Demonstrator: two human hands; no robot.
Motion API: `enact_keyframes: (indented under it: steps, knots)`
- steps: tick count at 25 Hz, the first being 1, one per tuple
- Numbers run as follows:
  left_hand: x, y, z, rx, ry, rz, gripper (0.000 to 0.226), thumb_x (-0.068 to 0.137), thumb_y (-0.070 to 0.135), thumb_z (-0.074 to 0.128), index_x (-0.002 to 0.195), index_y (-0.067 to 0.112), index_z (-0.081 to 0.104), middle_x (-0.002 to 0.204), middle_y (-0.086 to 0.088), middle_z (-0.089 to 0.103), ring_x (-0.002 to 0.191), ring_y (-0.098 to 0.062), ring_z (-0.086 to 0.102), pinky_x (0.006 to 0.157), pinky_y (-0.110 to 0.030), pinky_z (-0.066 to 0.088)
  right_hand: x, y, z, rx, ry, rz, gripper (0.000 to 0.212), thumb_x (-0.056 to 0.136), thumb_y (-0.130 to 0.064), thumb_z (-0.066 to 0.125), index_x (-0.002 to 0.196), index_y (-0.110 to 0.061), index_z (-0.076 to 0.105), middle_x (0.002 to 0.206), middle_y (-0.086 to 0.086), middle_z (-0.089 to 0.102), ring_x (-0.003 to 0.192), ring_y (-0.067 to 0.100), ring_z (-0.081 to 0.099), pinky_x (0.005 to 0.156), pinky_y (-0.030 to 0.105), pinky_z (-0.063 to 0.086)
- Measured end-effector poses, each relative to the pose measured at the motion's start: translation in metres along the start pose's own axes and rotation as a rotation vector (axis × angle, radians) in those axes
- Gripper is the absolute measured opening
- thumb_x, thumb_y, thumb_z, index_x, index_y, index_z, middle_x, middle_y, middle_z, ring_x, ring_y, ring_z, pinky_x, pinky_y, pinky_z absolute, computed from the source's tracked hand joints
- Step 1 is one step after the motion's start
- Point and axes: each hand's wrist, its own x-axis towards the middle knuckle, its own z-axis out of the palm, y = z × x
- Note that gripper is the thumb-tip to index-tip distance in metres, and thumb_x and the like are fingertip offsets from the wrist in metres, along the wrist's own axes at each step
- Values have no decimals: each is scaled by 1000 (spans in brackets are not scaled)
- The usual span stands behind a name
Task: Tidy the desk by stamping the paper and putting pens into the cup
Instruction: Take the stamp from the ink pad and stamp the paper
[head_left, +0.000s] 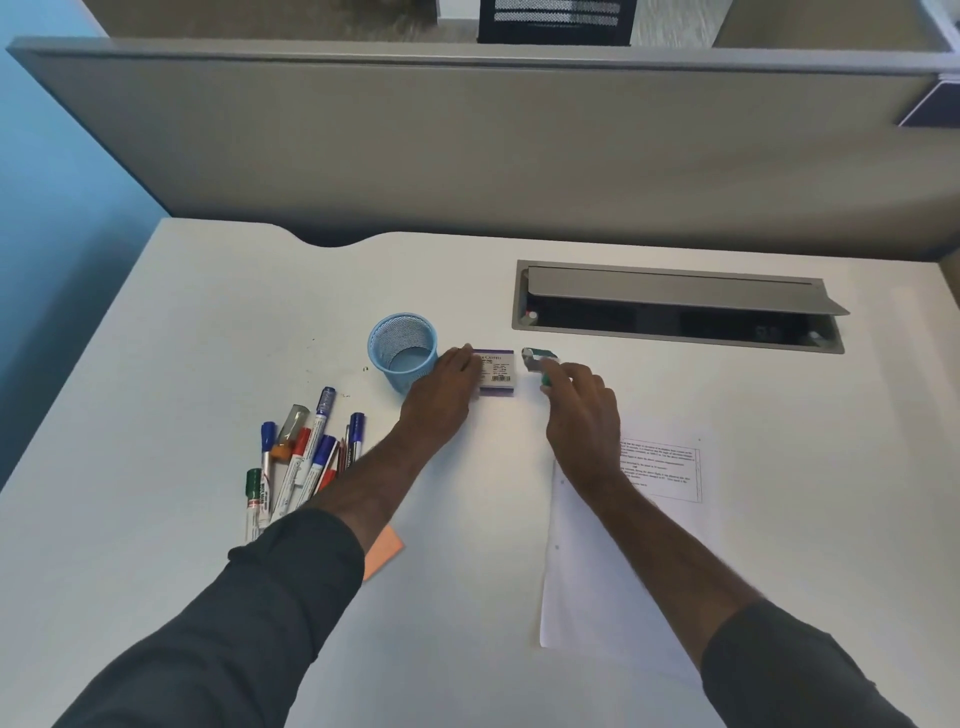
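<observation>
A blue mesh cup (402, 351) stands empty on the white desk. Just right of it lies a small purple-and-white ink pad box (497, 372), and my left hand (441, 397) rests on its left edge, fingers touching it. My right hand (582, 415) is closed around a green stamp (540, 361) lying on its side, its silver end pointing left. A printed sheet of paper (597, 571) lies under my right forearm. Several marker pens (301, 457) with blue, red and green caps lie in a loose pile left of my left forearm.
An orange sticky note (384, 551) peeks out beneath my left sleeve. A recessed cable tray (675, 306) with its grey lid raised sits at the back right of the desk. A grey partition (467, 140) runs behind the desk.
</observation>
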Motion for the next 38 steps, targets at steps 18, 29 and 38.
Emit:
enact_keyframes:
  steps: [18,29,38]
  knots:
    - [14,5,-28,-123,156,-82,40,78,-5,55,114,9,66,111,-10,67,104,-31,63,73,-44,57,22,-18,3,78,-96,-121,25,89,-5,66,114,-6,62,94,10,64,77,28,57,66,37,49]
    - [26,10,-45,-140,115,-129,35,75,-3,53,102,11,70,98,-11,72,94,-34,65,74,-44,55,64,-40,5,-88,-278,-281,46,57,11,72,99,-5,63,80,12,61,64,33,55,56,33,36]
    - [34,13,-57,-139,34,-213,29,77,0,56,94,18,72,89,-9,74,84,-33,67,71,-42,58,66,-52,-2,-432,-273,-512,19,70,-8,66,89,-12,64,72,5,61,60,21,56,53,31,37]
